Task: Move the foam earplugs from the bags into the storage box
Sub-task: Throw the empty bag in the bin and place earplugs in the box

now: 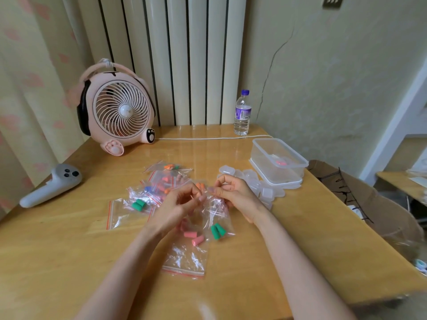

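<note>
My left hand (178, 205) and my right hand (233, 192) meet over the middle of the table, both pinching the top of a clear zip bag (218, 211) that hangs down with two green earplugs (217, 230) at its bottom. Several more small zip bags (161, 181) with orange, pink, blue and green earplugs lie scattered behind and to the left. A bag with pink earplugs (193, 237) lies under my wrists. The clear storage box (277, 158) stands open at the right, with something pink inside.
A pink desk fan (116, 112) stands at the back left, its white cable (212, 138) running right. A water bottle (242, 114) is at the back. A grey controller (53, 185) lies left. Small clear plastic cases (254, 183) are heaped beside the box. A cardboard box (369, 204) sits off the table's right edge.
</note>
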Demonstrator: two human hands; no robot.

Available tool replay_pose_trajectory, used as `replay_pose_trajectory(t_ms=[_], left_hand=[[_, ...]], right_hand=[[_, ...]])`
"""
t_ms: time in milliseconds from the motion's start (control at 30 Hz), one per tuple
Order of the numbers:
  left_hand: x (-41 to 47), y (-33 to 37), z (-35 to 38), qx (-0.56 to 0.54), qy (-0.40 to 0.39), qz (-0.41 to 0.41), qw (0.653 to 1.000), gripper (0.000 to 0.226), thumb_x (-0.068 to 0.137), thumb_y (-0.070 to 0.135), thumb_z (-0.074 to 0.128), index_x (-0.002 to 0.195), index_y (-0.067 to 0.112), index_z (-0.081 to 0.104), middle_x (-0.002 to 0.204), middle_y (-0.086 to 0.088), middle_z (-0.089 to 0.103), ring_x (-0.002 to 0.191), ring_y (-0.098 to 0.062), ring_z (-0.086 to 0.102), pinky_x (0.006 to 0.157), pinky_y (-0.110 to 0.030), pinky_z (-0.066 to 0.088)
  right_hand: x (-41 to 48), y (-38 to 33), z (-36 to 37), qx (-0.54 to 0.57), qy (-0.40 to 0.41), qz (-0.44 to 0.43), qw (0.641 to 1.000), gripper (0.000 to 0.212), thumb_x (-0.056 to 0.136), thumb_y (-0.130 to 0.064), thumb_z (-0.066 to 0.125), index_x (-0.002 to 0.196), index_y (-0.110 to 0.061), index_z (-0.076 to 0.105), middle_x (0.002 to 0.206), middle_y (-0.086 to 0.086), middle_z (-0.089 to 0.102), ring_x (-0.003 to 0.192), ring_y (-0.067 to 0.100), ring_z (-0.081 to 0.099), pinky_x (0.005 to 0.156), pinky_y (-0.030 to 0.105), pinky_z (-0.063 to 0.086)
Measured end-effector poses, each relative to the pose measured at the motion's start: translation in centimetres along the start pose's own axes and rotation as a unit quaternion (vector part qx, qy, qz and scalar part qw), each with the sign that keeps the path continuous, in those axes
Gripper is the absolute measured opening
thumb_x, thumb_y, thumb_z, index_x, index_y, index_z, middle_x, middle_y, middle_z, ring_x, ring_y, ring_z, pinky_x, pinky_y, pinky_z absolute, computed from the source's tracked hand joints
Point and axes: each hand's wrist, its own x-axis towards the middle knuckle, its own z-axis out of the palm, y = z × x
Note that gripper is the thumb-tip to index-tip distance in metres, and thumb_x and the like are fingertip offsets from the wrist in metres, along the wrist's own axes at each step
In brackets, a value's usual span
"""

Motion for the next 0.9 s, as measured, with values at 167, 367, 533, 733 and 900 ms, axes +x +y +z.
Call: replay_pose_trajectory(t_ms=[167, 367, 533, 733, 900], left_hand=[[0.3, -0.3, 0.1, -0.016, 0.074, -0.002, 0.997, 0.015, 0.091, 0.011, 0.055, 0.081, 0.0, 0.053, 0.065, 0.004, 0.058, 0.058, -0.008, 0.057, 0.06, -0.02, 0.048], [0.6, -0.6, 0.3, -0.029, 0.114, -0.001, 0.993, 0.013, 0.094, 0.011, 0.05, 0.082, 0.005, 0.05, 0.072, 0.002, 0.058, 0.068, -0.012, 0.059, 0.071, -0.028, 0.056], [0.5, -0.2, 1.2, -0.055, 0.098, -0.024, 0.993, 0.012, 0.095, 0.01, 0.049, 0.084, 0.005, 0.051, 0.077, -0.005, 0.059, 0.071, -0.017, 0.062, 0.069, -0.022, 0.055], [1.0, 0.5, 2.0, -0.063, 0.082, -0.169, 0.98, 0.023, 0.096, 0.013, 0.05, 0.076, 0.0, 0.05, 0.066, -0.018, 0.061, 0.05, -0.018, 0.065, 0.051, -0.027, 0.056], [1.1, 1.0, 2.2, -0.073, 0.092, -0.232, 0.966, 0.026, 0.094, 0.006, 0.047, 0.069, -0.001, 0.052, 0.059, -0.018, 0.064, 0.046, -0.022, 0.063, 0.051, -0.032, 0.056]], right_hand=[[-0.6, -0.4, -0.6, -0.077, -0.034, 0.077, 0.993, 0.035, 0.085, -0.023, 0.066, 0.113, -0.012, 0.049, 0.085, 0.01, 0.065, 0.052, 0.011, 0.06, 0.044, 0.023, 0.049], [-3.1, 0.9, -2.3, -0.069, 0.015, 0.065, 0.995, 0.034, 0.09, 0.0, 0.057, 0.119, -0.012, 0.046, 0.075, 0.013, 0.061, 0.053, 0.019, 0.063, 0.051, 0.025, 0.053], [-4.7, 1.3, -3.1, -0.046, 0.079, 0.019, 0.996, 0.029, 0.088, 0.01, 0.051, 0.105, -0.013, 0.053, 0.07, 0.014, 0.064, 0.059, 0.023, 0.066, 0.054, 0.026, 0.054], [-5.9, 1.2, -3.9, -0.001, 0.107, -0.007, 0.994, 0.017, 0.084, 0.013, 0.053, 0.084, -0.001, 0.063, 0.067, 0.017, 0.068, 0.055, 0.024, 0.067, 0.051, 0.023, 0.052], [-6.4, 0.8, -4.3, 0.059, 0.084, -0.006, 0.995, 0.014, 0.084, 0.01, 0.056, 0.091, 0.004, 0.066, 0.081, 0.021, 0.071, 0.073, 0.03, 0.071, 0.064, 0.027, 0.058]])
